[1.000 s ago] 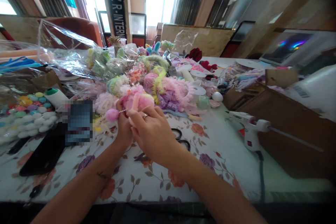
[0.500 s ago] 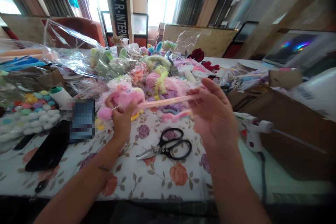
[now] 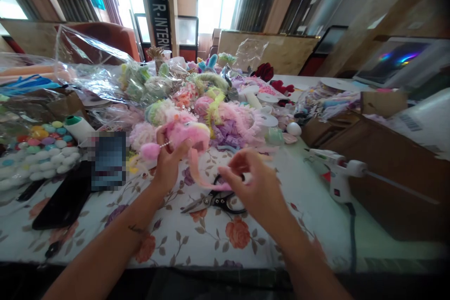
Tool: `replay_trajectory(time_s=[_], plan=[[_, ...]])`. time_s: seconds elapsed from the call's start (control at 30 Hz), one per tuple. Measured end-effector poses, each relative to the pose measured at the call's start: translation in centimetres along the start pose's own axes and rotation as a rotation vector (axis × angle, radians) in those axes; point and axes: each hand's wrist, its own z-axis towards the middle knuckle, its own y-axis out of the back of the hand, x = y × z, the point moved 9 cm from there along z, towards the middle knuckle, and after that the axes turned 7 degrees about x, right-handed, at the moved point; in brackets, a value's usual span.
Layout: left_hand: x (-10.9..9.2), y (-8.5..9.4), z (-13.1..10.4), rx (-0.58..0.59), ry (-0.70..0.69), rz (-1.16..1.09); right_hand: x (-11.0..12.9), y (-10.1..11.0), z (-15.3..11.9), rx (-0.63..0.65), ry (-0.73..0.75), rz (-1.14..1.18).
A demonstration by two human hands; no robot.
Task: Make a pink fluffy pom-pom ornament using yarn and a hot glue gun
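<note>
My left hand (image 3: 169,161) is closed on a fluffy pink piece (image 3: 186,132) that has a pink pompom (image 3: 150,151) on a beaded string. From that piece a pale pink ribbon (image 3: 197,173) hangs in a curve down to the cloth, its lower end near the scissors. My right hand (image 3: 251,176) is over the handles of the black-handled scissors (image 3: 200,204), its fingers bent and apart, with nothing clearly held. Part of the scissor handles is hidden behind this hand.
A white glue gun (image 3: 339,173) stands by a cardboard box (image 3: 390,187) at the right. Two phones, one black (image 3: 63,201), and a bag of pompoms (image 3: 45,159) lie left. Yarn, ribbon and wrapped trimmings (image 3: 225,103) are heaped behind my hands.
My right hand has come down and left, off the stretched ribbon, which now hangs slack. The fluffy pink piece in my left hand has shifted slightly right.
</note>
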Motion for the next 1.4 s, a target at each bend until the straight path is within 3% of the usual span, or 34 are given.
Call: replay_trajectory(time_s=[0.1,0.23,0.4,0.5,0.67,0.73,0.9,1.1,1.4], plan=[[-0.8,-0.3,-0.2,0.003,-0.124,0.107,2.1,-3.3,0.7,0.004,0.032,0.107],[-0.7,-0.2,-0.3,-0.021,-0.156,0.187,1.3,-6.7,1.5,0.021,-0.087,0.408],[-0.5,-0.4,-0.1,-0.005,-0.163,0.191,0.7,-7.6,2.1,0.027,-0.098,0.788],[-0.2,-0.8,-0.1,0.023,-0.118,0.127,1.0,-6.5,1.9,0.001,-0.029,0.654],[0.9,-1.5,-0.1,0.067,-0.002,-0.057,4.2,-4.6,0.3,-0.197,0.382,-0.129],[1.2,-1.7,-0.1,0.077,0.020,-0.130,5.5,-4.4,-0.6,-0.300,0.525,-0.342],[1.6,-1.7,-0.4,0.053,0.069,-0.187,7.6,-4.0,-2.2,-0.421,0.739,-0.552],[1.6,-1.7,-0.7,0.027,0.084,-0.158,7.9,-4.1,-2.5,-0.414,0.789,-0.568],[0.9,-1.9,-0.7,0.118,-0.018,0.043,5.5,-2.4,0.5,-0.198,0.473,-0.068]])
